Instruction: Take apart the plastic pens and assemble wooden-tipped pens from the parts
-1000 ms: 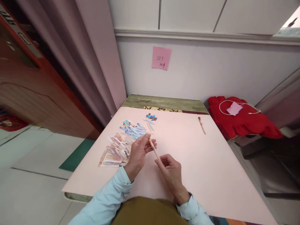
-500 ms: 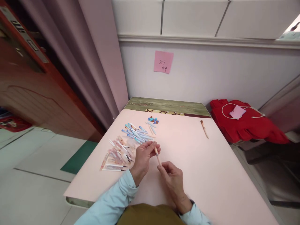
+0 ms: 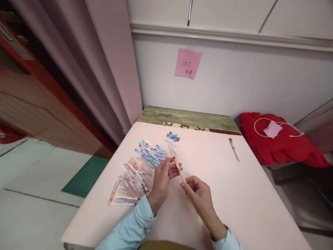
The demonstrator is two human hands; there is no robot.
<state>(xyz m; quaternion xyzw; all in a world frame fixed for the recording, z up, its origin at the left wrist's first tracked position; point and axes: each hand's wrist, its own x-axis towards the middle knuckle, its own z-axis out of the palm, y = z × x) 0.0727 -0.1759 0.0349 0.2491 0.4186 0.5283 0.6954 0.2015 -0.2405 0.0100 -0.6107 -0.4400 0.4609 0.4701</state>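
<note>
Pen barrel slanting between our hands, above pink tabletop. Right hand: we're pinching lower end between thumb and fingertips. Left hand: we're curving fingers behind upper end; cannot tell if they're gripping. Step in hand, by our judgement: we're working this single barrel two-handed; next move probably calling for steady right pinch, slim barrel held straight. Leftward, refills lying loose; beyond, blue barrels overlapping; farther, small toppers clustering.
</note>
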